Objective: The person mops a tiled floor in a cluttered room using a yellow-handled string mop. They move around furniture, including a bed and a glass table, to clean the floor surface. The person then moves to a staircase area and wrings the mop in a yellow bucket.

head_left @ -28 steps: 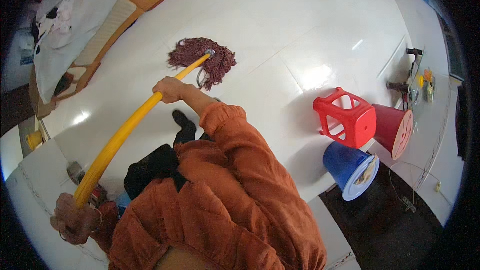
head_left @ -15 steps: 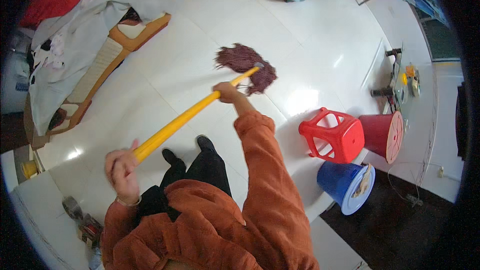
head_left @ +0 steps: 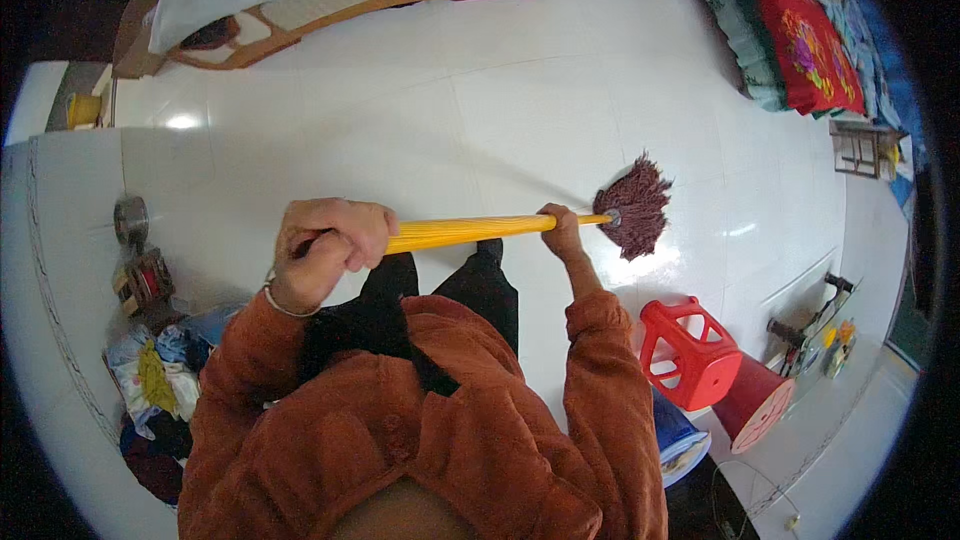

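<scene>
A mop with a yellow handle (head_left: 470, 230) stretches across in front of me, almost level from left to right. My left hand (head_left: 335, 245) is wrapped round the handle's near end. Farther along, my right hand (head_left: 563, 230) grips the handle a short way from the head. The dark maroon strands of the mop head (head_left: 640, 208) lie fanned out on the white tiled floor (head_left: 430, 130). Both my sleeves are rust-brown.
At the right stand a red plastic stool (head_left: 692, 355), a red bin (head_left: 757, 402) and a blue bucket (head_left: 675, 440). A wooden sofa (head_left: 350, 5) runs along the far left. Red floral bedding (head_left: 805, 40) hangs at the far right. Clothes (head_left: 160, 380) are heaped at the lower left.
My view has turned to the right. The mop handle has swung from slanting to nearly level, and the mop head now lies farther right relative to my body. Both hands keep hold of it.
</scene>
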The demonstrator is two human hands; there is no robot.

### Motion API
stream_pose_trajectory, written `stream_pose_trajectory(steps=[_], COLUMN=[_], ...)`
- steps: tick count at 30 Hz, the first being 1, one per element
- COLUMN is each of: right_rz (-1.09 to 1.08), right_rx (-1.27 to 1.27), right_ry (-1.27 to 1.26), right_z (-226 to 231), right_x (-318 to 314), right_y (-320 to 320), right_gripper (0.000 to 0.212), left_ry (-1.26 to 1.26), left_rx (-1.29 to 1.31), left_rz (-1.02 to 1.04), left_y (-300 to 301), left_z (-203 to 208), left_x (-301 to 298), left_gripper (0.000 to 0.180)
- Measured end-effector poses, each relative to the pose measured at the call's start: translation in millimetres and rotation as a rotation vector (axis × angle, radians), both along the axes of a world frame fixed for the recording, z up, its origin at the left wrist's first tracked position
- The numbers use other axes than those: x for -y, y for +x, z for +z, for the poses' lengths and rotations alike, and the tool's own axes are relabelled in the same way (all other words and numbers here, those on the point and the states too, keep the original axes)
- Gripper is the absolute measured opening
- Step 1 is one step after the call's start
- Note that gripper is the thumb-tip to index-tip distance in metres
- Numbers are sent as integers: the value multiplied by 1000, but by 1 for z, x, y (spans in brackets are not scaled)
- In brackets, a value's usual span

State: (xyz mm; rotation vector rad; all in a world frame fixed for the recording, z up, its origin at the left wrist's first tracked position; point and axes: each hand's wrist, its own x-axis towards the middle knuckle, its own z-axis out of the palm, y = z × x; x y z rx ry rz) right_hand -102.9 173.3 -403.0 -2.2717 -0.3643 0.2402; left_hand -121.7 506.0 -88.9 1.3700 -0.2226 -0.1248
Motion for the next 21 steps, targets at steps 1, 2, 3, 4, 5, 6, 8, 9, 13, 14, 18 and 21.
stream_pose_trajectory(steps=[1,2,3,4,5,6,8,9,13,14,18,21], right_rz=[-11,-29,-10,10,-33,-33,-86,-99,-96,-103,-31,-91], right_rx=[-9,-16,20,54,37,121,241,294,348,376,530,382], right_ry=[8,18,40,65,86,93,130,172,208,227,213,201], right_z=[6,9,7,4,15,13,10,10,28,30,-2,-17], right_x=[-27,-54,-83,-113,-148,-179,-235,-263,-341,-350,-343,-346], right_y=[-3,-8,-10,-12,-11,-15,-17,-16,10,19,78,127], right_gripper=[9,9,10,11,11,9,10,11,14,14,11,5], left_ry=[-73,-81,-88,-93,-89,-84,-71,-65,-68,-68,4,170], left_rx=[-34,-3,28,58,73,89,127,146,245,272,367,345], left_rz=[47,50,55,60,57,56,49,45,-31,-58,-157,-221], left_y=[-4,-8,-12,-16,-19,-21,-27,-30,-34,-33,-19,-1], left_z=[9,13,16,21,28,37,56,63,74,76,55,29], left_x=[-19,-43,-70,-97,-123,-148,-191,-210,-263,-268,-271,-274], left_gripper=[20,21,22,23,21,20,20,21,17,15,16,20])
